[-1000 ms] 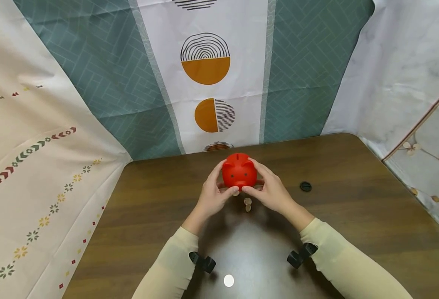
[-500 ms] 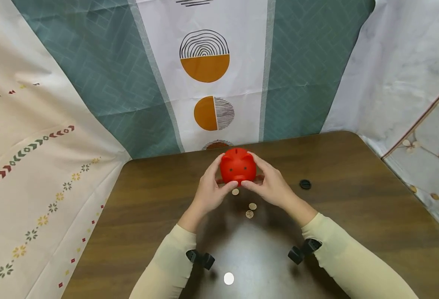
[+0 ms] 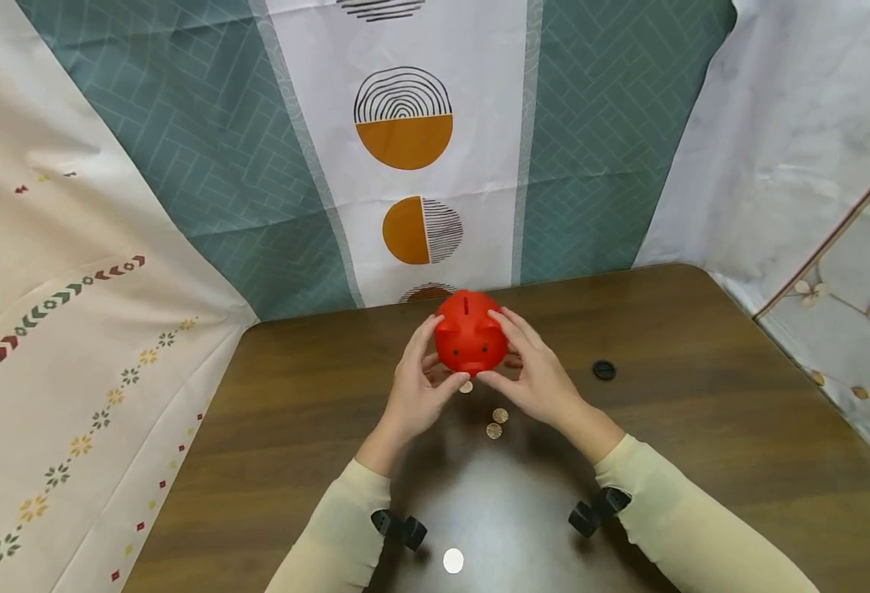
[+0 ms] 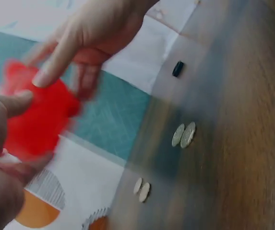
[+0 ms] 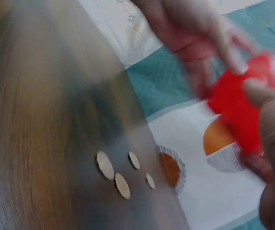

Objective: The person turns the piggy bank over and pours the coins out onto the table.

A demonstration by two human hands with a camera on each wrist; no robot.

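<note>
A red piggy bank (image 3: 472,333) with a slot on top is held up over the table, its snout facing the person. My left hand (image 3: 414,391) grips one side, thumb under the snout, and my right hand (image 3: 540,380) grips the other side the same way. In both wrist views the bank is blurred. Below it lie two coins (image 3: 494,431), and another coin (image 3: 466,387) shows just under the thumbs. The left wrist view has several coins (image 4: 187,135) in two pairs. A black round plug (image 3: 604,370) lies to the right. The bank's underside is hidden.
The brown wooden table (image 3: 316,428) ends at a patterned cloth (image 3: 442,181) hanging behind it. Pale cloths hang at the left and right. A bright white round spot (image 3: 453,561) shows on the table near the front.
The bank moved up, then tipped slightly so its top slot shows more. Two coins below it lie further apart and a little closer to the person than a second ago. Both hands kept their grip.
</note>
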